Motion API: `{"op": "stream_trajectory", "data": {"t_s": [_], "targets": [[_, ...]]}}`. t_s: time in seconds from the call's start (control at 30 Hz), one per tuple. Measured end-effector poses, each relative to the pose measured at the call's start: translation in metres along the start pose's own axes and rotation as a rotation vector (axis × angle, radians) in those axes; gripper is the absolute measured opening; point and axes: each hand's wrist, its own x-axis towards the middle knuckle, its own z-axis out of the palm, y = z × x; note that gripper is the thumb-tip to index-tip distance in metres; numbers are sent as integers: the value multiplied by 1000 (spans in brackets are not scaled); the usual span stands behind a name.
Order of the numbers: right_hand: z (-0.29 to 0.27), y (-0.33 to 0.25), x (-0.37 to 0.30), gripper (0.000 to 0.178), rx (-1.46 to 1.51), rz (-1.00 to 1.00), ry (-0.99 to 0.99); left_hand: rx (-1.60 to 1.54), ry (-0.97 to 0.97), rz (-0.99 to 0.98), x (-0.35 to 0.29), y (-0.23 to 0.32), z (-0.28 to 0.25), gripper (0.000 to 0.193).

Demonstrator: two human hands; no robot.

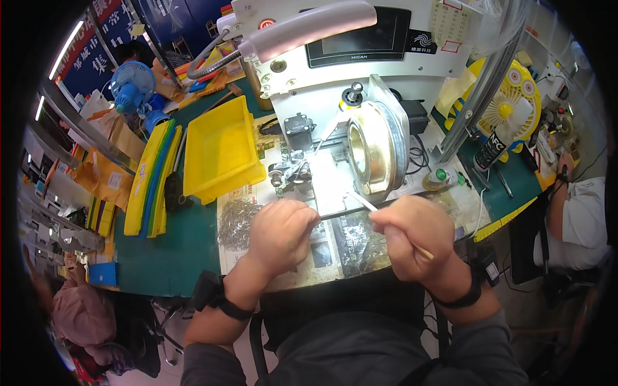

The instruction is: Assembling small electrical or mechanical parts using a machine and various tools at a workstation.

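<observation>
Pinching slim pale stick (365, 202) in right hand (415, 238), pointed near lower edge of metal wheel (381, 151); cannot tell if touching. Holding left hand (281, 233) curled, contents hidden. Likely working close beside wheel; next, calls for steady, light guidance.

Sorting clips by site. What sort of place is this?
Likely a workshop or small factory: a bench machine with a dark screen and metal ring, a yellow bin and another person at the right.
</observation>
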Motion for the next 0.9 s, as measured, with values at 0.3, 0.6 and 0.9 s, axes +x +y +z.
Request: {"op": "stream_trajectory", "data": {"t_s": [0.3,0.6,0.9], "targets": [[22,18,-38,29,34,362,-366,3,4,-5,-3,-6,-2,20],[-87,51,-90,79,-675,578,-462,-31,3,-15,-5,0,4,23],[-54,100,-114,72,-590,500,-189,-30,29,-31,-6,1,4,19]]}}
